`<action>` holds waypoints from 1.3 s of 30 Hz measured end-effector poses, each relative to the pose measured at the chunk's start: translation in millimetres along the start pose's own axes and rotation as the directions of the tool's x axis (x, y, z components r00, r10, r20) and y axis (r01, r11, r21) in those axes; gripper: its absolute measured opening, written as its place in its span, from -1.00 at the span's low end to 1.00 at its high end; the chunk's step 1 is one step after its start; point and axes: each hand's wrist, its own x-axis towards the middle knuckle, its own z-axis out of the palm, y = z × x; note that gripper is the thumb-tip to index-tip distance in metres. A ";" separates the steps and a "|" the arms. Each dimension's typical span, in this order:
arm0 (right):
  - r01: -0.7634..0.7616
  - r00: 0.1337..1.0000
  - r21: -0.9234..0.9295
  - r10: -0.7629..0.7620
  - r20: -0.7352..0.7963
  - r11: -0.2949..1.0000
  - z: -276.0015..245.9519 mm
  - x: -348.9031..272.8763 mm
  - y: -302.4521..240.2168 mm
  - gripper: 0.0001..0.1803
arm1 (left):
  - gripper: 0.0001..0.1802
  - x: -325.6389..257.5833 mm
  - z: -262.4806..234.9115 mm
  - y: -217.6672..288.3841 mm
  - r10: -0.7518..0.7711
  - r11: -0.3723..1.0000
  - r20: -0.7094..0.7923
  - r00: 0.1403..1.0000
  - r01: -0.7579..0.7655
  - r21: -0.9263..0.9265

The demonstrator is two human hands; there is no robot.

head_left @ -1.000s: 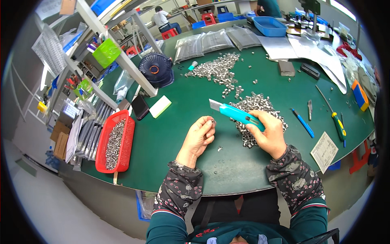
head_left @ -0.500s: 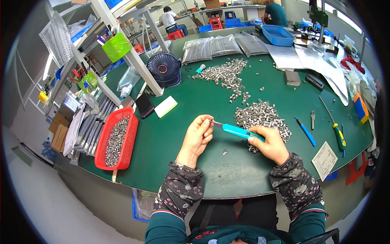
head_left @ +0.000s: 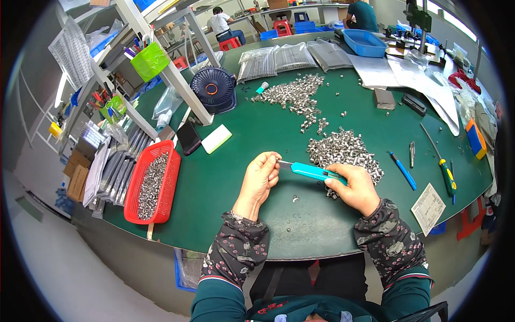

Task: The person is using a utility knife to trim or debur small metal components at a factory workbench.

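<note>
Turquoise knife [head_left: 310,171] gripped in right hand [head_left: 355,189], blade [head_left: 285,165] at small metal piece [head_left: 278,160] left hand [head_left: 259,180] pinches

We see a big green table [head_left: 241,177] filling the middle of the room. Under it there is a grey floor [head_left: 134,263]. On our left stands a tall, pale metal rack [head_left: 189,101] with shelves, and its posts look slanted. Brown cardboard boxes [head_left: 78,181] sit low down behind it. Far at the back we spot a long, light table [head_left: 316,6]. In front of it are a red stool [head_left: 282,27] and, just beside that, a blue stool. A second red stool [head_left: 229,44] is more to the left. High on our right, a long bright strip [head_left: 452,21] shines, but we can't tell if it's a window or a lamp.
</note>
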 end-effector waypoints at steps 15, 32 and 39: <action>0.118 0.984 -0.133 -0.134 -0.121 0.984 2.8 -2.0 0.2 -0.71 | -0.81 0.1 2.7 -0.8 -0.001 0.997 -0.031 1.000 0.004 0.075; 0.155 0.974 -0.189 -0.182 -0.134 0.970 3.1 -2.5 0.1 -0.74 | -0.77 -0.1 2.7 0.9 0.000 0.989 -0.047 0.999 0.007 0.148; 0.170 0.974 -0.181 -0.193 -0.119 0.969 1.6 -1.9 -0.3 -0.75 | -0.72 0.4 0.5 1.4 -0.034 0.988 -0.049 0.998 0.041 0.147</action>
